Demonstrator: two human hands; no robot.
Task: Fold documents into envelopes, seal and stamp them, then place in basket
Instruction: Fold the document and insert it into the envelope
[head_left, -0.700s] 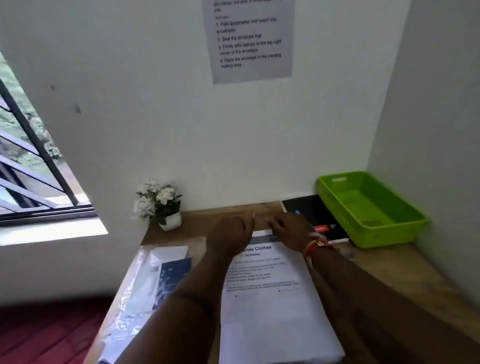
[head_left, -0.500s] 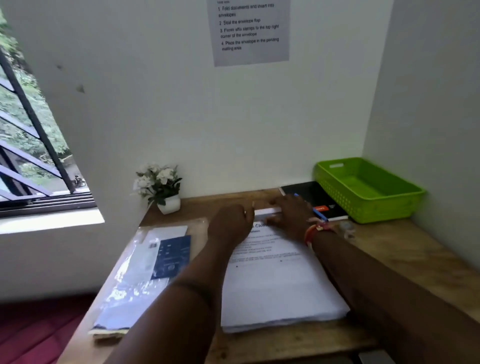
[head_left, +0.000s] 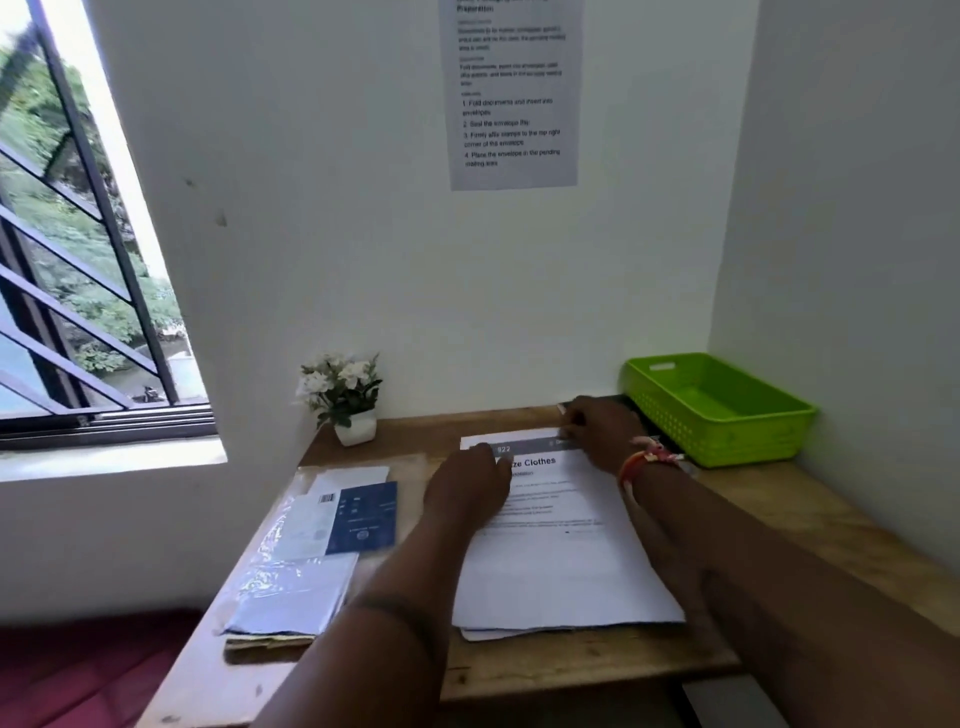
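Document stack (head_left: 561, 561) lies lengthwise away from the person on the desk (head_left: 831, 525); both hands rest at its far edge, left hand (head_left: 470, 483) loosely curled, right hand (head_left: 602, 434) seemingly pinching the top sheet's corner.

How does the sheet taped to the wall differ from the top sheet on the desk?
The wall sheet hangs upright with nothing touching it; the top desk sheet lies flat on a stack, with the left hand and right hand at its far edge. The desk sheet has a dark header band; the wall sheet shows none. Both are white printed pages.
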